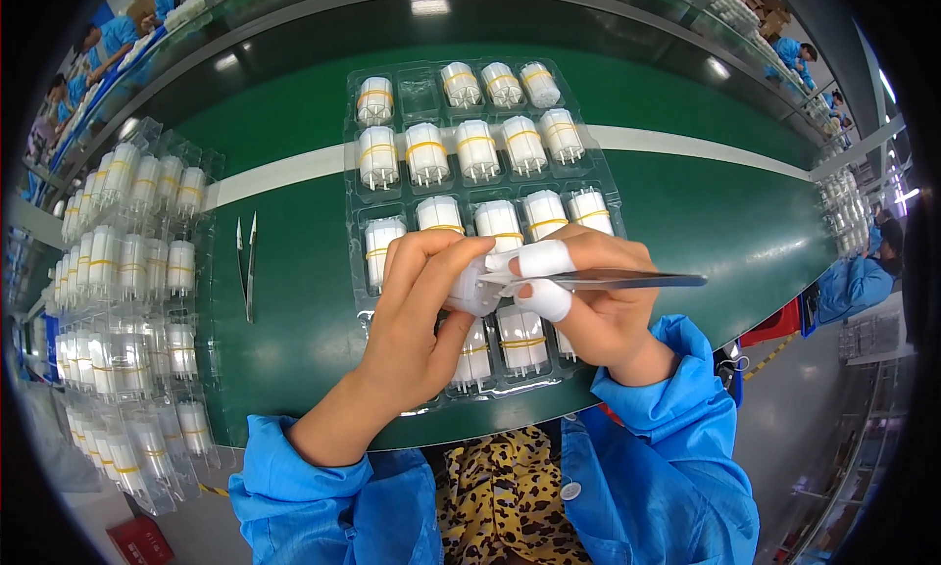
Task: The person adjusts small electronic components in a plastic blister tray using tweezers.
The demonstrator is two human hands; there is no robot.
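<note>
My left hand (417,315) is closed around a white cylindrical part (472,293), its end turned toward my right hand. In my right hand (608,295) is a pair of metal tweezers (642,280), gripped between the fingers, with the handle end pointing right. White wraps cover two of its fingertips. The tweezer tips meet the end of the part, but the fingers partly hide that contact. Under both hands lies a clear plastic tray (420,98) with rows of white cylinders (476,149), each bound with a yellow band and bearing metal pins. One compartment in its far row holds no cylinder.
A second pair of tweezers (249,276) lies on the green table (294,364), left of the tray. Stacked trays of similar cylinders (127,261) stand along the left edge. A pale strip (686,149) crosses the table. Other people in blue work farther off on both sides.
</note>
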